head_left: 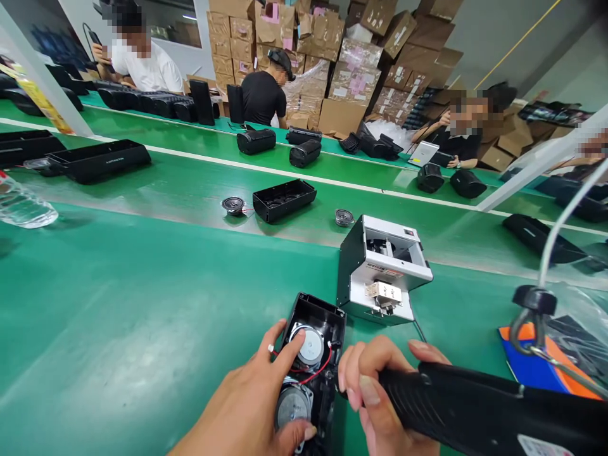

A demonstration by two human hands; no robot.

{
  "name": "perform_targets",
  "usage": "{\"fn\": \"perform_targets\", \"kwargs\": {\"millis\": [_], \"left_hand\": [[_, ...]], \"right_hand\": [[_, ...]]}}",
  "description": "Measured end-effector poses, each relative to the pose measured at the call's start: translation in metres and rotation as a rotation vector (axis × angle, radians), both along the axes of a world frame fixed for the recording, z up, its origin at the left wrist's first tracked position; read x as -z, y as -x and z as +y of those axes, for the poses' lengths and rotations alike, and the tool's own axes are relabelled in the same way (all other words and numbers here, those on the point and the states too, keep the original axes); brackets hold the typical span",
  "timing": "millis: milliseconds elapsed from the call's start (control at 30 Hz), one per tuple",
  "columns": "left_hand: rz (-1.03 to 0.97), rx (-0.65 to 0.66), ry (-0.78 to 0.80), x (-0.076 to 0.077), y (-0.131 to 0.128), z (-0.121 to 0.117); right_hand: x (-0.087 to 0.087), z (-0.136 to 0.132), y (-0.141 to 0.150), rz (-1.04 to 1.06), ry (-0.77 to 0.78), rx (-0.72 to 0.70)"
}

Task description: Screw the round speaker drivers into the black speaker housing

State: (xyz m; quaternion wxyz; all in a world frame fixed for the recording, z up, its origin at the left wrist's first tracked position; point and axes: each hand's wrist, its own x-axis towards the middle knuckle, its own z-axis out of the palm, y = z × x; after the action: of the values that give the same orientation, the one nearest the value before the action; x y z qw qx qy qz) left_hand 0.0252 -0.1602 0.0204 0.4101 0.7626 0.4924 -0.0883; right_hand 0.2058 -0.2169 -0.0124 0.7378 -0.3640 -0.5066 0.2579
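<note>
At the near edge of the green worktop (118, 304) lies an open black speaker housing (327, 316) with two round drivers inside. The left hand (259, 399) rests on it, fingers spread over the drivers. The right hand (375, 392) is closed around a black electric screwdriver (475, 411), just right of the housing. Directly beyond stands a grey screw feeder (380, 266) — farther off, an empty housing (284, 199) and two loose drivers.

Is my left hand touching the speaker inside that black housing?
Touching. The head view shows the left hand with a fingertip on the upper speaker in the black housing.
</note>
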Motion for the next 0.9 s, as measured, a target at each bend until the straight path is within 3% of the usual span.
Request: {"fn": "perform_targets", "kwargs": {"millis": [700, 900], "left_hand": [[-0.161, -0.077, -0.081, 0.018, 0.011, -0.009], [-0.170, -0.046, -0.147, 0.023, 0.012, -0.003]], "right_hand": [[0.003, 0.011, 0.006, -0.131, -0.055, -0.041], [0.026, 0.028, 0.021, -0.163, -0.115, 0.119]]}}
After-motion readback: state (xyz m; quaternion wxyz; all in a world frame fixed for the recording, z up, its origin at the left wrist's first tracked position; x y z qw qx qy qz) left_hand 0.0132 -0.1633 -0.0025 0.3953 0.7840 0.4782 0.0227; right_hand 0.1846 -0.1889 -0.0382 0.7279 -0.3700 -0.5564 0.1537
